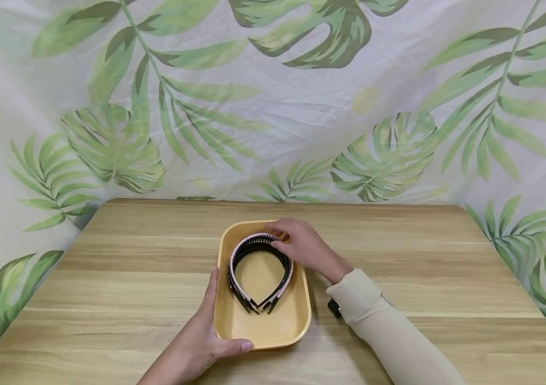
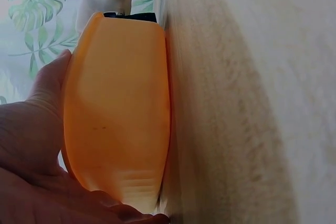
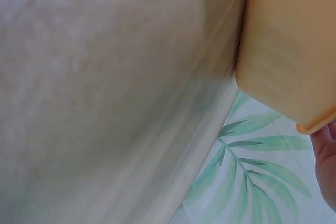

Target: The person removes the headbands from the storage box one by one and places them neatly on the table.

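Note:
In the head view, a yellow plastic tray [image 1: 282, 332] stands on the table with several headbands inside. A pale pink headband [image 1: 232, 267] lies among black headbands [image 1: 284, 267], nested together with their ends pointing to the near side. My left hand [image 1: 200, 326] holds the tray's near left corner, thumb on the front rim and fingers along the left side. At the far right corner, my right hand [image 1: 304, 243] reaches over the rim, thumb and fingers at the top of the headbands, pinching there. The left wrist view shows the tray's outer wall [image 2: 118, 103] beside my left hand.
The wood-grain table [image 1: 133, 267] reaches back to a hanging cloth [image 1: 301, 107] printed with green leaves. A black device [image 1: 334, 308] sits under the right wrist, by the beige sleeve [image 1: 356, 297].

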A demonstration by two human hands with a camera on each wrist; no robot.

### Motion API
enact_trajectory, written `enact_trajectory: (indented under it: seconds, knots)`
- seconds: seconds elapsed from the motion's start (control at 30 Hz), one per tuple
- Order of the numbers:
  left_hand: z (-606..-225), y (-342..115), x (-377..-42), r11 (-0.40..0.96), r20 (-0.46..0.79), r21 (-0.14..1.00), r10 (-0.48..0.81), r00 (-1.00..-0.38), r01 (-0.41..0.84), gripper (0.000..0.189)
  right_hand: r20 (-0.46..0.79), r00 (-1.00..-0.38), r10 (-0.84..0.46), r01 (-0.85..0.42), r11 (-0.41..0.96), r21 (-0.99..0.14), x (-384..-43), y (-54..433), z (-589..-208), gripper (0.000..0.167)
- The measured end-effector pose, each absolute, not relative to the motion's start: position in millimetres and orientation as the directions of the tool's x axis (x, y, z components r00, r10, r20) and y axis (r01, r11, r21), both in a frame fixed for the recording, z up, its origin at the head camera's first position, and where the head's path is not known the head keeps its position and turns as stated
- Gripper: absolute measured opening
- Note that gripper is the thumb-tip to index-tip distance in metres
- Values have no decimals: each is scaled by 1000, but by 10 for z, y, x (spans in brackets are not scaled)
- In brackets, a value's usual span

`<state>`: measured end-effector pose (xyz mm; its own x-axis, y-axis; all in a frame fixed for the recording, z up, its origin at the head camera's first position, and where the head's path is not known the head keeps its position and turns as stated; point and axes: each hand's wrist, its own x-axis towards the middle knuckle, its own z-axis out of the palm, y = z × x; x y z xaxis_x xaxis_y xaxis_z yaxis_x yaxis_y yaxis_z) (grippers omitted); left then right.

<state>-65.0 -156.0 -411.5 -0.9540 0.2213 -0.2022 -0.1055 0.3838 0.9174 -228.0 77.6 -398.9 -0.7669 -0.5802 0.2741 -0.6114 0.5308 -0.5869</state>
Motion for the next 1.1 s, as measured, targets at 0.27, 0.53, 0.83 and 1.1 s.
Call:
enact_trajectory:
  seconds: [0.27,0.53,0.83,1.1]
  knots:
    - [-4115,-1552,-662,412,-210,905,223,-952,-103,153,246,-768,-591,-612,564,-555,-2329,770,-3977,37]
    - [-4129,-1556,-661,443,-200,892,218,-955,-86,154,204,-774,-599,-591,569,-572,-2365,765,-3967,38]
    - [-4128,-1559,-650,438,-211,894,218,-953,-98,153,198,-784,-588,-583,590,-559,-2368,743,-3954,38]
    - [-4125,-1563,-643,438,-199,895,220,-955,-86,151,220,-771,-598,-610,591,-529,-2368,727,-3947,36]
